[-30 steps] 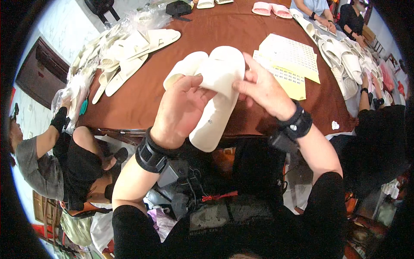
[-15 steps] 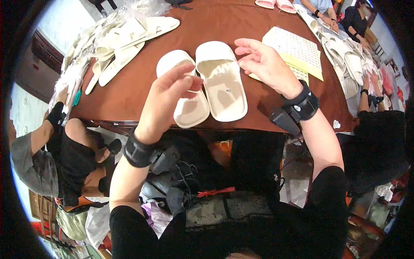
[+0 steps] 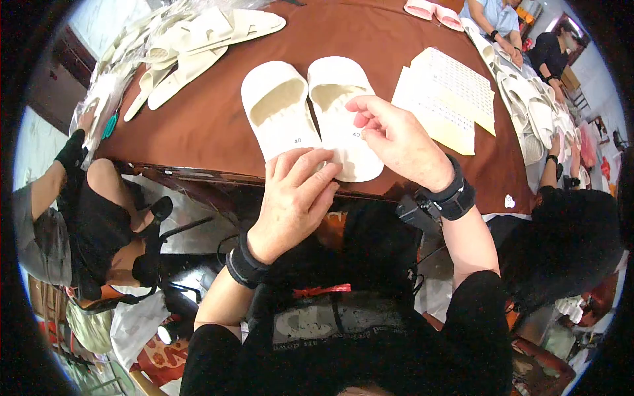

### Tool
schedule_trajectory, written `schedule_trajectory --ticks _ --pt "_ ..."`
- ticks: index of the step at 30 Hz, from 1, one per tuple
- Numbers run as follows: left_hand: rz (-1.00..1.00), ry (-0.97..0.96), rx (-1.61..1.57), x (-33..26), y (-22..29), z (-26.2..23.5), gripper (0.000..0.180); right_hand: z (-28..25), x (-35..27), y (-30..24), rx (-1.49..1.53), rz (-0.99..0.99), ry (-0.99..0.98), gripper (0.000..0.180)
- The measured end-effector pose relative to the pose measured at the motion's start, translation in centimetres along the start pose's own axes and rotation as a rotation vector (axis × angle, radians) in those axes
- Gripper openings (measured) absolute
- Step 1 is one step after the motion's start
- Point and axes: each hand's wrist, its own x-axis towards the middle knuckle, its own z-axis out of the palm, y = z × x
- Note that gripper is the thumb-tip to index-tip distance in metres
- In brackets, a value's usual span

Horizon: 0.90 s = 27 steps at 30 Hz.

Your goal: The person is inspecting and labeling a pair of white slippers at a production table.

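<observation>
A pair of white slide slippers lies side by side near the front edge of the table, toes pointing away. Across the heel of the left slipper rest the spread fingers of my left hand, which grips nothing. My right hand hovers over the right slipper, its fingers bent and thumb apart from the index finger; I see nothing between them. Each insole bears a small dark printed mark. Beside my right hand lie white and yellow label sheets.
The table has a brown cover. More white slippers are heaped at the far left, partly in clear plastic, and others line the right edge. Pink slippers stand at the back. Co-workers sit left, right and far right.
My left hand has moved from the left slipper's strap down to its heel. The right hand has come lower, over the right slipper's insole. The left slipper has turned slightly.
</observation>
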Motion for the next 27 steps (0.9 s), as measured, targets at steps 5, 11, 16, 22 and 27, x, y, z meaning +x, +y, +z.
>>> schedule_trajectory --ticks 5,11,16,22,27 --pt "-0.001 -0.007 0.055 0.0 0.1 0.1 0.029 0.6 0.6 0.9 -0.112 -0.071 0.009 0.033" --pt "-0.020 -0.029 0.055 0.5 0.2 -0.1 0.025 -0.3 1.7 2.5 0.040 0.050 -0.135 0.034" --pt "-0.044 -0.048 -0.009 1.6 -0.2 -0.3 0.012 -0.1 1.7 2.5 0.050 0.046 -0.133 0.032" --pt "-0.161 -0.059 -0.253 4.2 -2.1 0.5 0.012 0.0 1.8 2.7 0.130 0.065 -0.148 0.032" --pt "-0.355 -0.105 -0.305 5.3 -3.2 1.3 0.021 -0.1 1.9 3.4 0.174 0.109 -0.165 0.035"
